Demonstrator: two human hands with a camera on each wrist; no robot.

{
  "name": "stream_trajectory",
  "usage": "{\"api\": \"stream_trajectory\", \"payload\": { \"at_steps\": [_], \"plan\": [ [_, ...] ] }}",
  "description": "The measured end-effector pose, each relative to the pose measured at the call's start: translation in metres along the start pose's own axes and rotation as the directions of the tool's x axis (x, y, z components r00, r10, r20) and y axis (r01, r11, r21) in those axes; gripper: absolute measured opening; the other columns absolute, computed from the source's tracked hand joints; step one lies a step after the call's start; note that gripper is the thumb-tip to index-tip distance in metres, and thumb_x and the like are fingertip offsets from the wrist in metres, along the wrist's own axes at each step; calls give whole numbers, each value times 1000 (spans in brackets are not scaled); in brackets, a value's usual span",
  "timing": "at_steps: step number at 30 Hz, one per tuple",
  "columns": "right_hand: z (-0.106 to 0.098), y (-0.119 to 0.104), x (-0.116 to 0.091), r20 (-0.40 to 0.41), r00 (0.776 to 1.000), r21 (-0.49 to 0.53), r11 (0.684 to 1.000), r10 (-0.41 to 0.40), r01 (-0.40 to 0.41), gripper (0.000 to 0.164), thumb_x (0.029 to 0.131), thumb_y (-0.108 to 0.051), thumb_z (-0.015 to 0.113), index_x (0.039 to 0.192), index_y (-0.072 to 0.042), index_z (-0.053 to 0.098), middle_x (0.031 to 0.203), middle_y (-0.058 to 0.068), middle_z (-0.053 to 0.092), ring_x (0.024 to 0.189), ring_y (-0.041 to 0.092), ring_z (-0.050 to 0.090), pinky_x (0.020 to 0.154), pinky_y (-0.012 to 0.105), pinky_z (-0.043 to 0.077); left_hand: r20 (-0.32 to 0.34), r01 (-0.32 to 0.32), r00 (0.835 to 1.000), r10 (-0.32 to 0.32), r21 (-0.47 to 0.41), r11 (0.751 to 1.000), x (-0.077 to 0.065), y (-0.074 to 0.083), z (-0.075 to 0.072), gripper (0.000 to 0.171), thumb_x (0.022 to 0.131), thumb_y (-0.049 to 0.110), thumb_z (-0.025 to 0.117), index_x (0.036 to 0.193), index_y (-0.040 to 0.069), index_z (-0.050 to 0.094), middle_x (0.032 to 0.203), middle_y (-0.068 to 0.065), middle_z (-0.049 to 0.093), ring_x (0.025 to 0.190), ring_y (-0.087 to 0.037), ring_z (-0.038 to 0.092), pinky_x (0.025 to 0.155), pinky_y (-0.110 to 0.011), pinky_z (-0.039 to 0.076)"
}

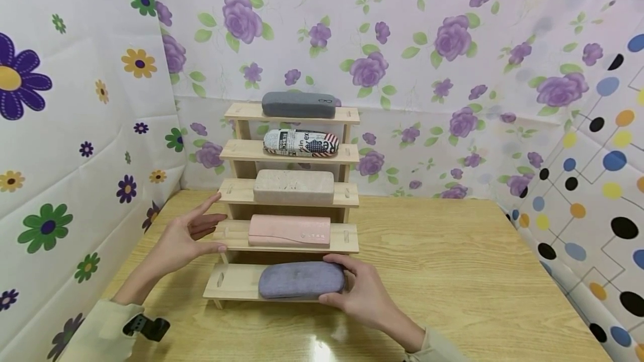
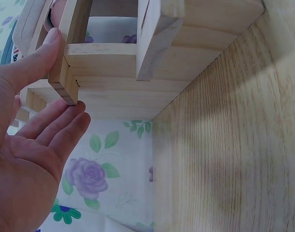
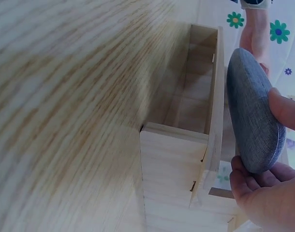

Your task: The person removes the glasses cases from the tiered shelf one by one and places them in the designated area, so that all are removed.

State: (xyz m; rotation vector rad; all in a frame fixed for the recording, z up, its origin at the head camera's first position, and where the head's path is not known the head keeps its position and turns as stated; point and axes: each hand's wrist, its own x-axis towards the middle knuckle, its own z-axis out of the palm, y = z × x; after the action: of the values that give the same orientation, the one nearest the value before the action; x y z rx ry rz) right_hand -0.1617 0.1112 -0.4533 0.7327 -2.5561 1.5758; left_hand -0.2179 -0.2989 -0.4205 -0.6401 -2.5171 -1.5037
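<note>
Rounded, woven-textured blue-grey case (image 1: 297, 281), at nearest, lowest tier of stepped, grained-wood rack (image 1: 236, 281), pinched at right end by right hand (image 1: 368, 295), left hand (image 1: 183, 239) loosely spread at rack's left edge

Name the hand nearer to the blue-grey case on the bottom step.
Right. The right hand grips the right end of the blue-grey case; the left hand is apart from it, up at the wooden stand's left side.
</note>
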Motion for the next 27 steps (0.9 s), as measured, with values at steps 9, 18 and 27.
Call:
{"api": "stream_trajectory", "payload": {
  "at_steps": [9,18,27],
  "plan": [
    [-9,-1,-5,-6,1000,21,999,27,-27,65,74,-18,98,133,-23,71,126,-6,71,114,17,66,98,41,57,-1,1,1000,-1,2,1000,0,-2,0,109,79,7,93,168,25,33,139,-23,64,129,-40,61,104,-29,54],
    [-23,-2,-11,-7,999,67,997,46,-45,64,76,-14,97,134,-20,70,127,0,71,115,21,66,98,34,58,0,10,1000,-10,6,1000,0,-1,0,109,80,7,93,168,26,32,139,-23,64,129,-40,61,104,-32,54],
    [-44,3,-19,5,999,85,995,47,-48,66,76,-17,98,136,-23,69,135,0,69,127,20,62,109,34,52,2,12,1000,-12,-2,1000,0,1,0,109,80,7,93,168,26,33,140,-23,64,129,-39,61,104,-29,54]
  ]
}}
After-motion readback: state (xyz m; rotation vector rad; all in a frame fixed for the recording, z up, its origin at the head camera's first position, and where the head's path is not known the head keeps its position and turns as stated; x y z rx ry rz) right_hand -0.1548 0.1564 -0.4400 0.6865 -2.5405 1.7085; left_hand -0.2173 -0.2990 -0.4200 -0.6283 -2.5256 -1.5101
